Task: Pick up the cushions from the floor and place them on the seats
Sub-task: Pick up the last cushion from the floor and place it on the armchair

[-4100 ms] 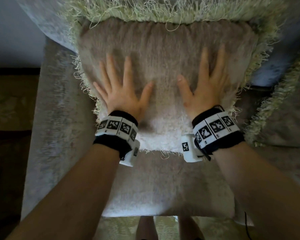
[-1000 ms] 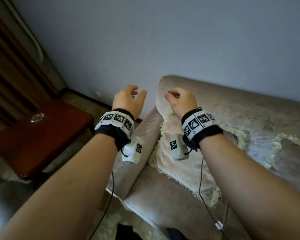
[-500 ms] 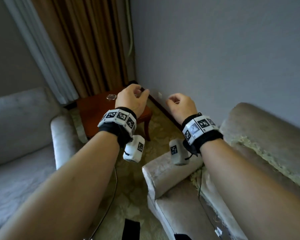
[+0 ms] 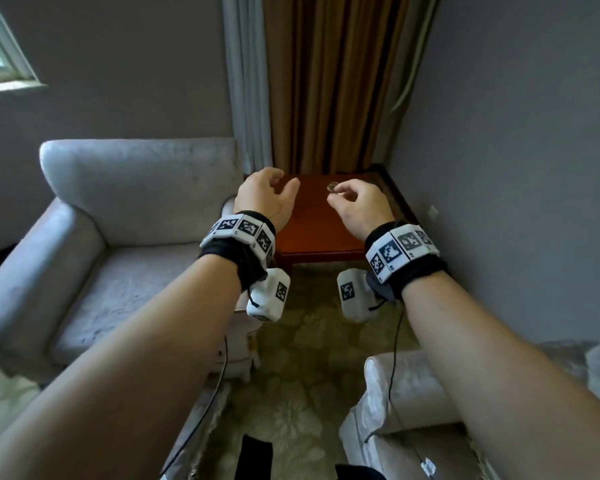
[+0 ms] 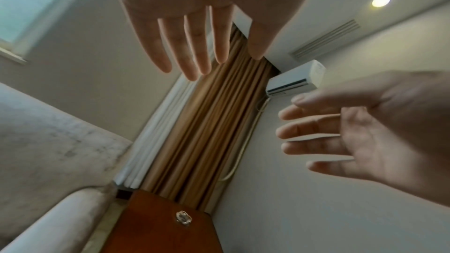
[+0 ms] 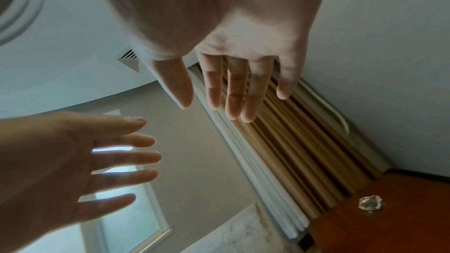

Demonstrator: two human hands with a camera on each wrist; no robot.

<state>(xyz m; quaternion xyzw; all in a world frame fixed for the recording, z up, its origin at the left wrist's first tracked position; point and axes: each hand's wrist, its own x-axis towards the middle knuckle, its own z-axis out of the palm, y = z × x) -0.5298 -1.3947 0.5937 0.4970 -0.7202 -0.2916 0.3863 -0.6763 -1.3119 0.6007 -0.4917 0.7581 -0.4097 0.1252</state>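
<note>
From the head camera I have my left hand (image 4: 265,197) and my right hand (image 4: 359,206) raised side by side above the square red-brown wooden side table (image 4: 312,233), both empty, fingers loosely curled and parted. No cushion shows on the patterned beige carpet (image 4: 302,382) or anywhere else in this view, so I cannot tell where the next one lies; my worry is that I will sweep past it or take the bare pale-grey upholstered armchair (image 4: 118,271) for a finished seat. The black cables (image 4: 219,382) hanging from my wrists run down near the armchair's corner and the arm of the cream sofa (image 4: 406,386), and a hasty bend toward the floor could snag them. In the left wrist camera the fingers (image 5: 192,45) are nearly straight with small gaps between them, gripping nothing, and the small clear glass dish (image 5: 183,217) sits on the table below; a low swing could knock it off. The right wrist camera shows the same: fingers (image 6: 233,91) relaxed and slightly apart, the dish lying well clear but within an arm's careless arc.
</note>
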